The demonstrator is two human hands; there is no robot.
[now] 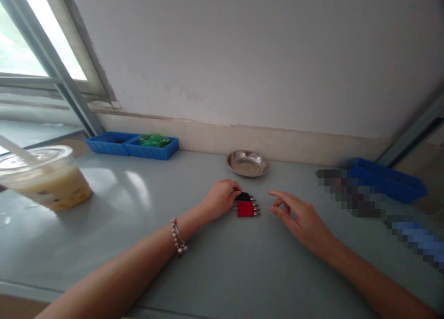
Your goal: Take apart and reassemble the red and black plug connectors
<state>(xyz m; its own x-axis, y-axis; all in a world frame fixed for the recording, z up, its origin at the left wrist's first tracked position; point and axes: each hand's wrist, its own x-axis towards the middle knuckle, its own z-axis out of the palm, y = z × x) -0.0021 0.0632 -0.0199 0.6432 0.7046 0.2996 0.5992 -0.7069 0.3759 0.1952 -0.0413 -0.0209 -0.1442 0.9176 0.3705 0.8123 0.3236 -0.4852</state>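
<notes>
My left hand, with a beaded bracelet at its wrist, rests on the table with thumb and fingers pinched at the left end of a short black barrel with a silver tip. Just nearer to me, several short red barrels with silver tips lie side by side, their tips pointing right. My right hand hovers to the right of this row, index finger stretched out and the others bent, holding nothing. What exactly these small pieces are is too small to tell.
Behind the row is a round shallow metal dish. Two joined blue trays stand at the back left, one with green plastic pieces. A lidded cup with a straw is on the left. At right are another blue tray and a blurred-out area.
</notes>
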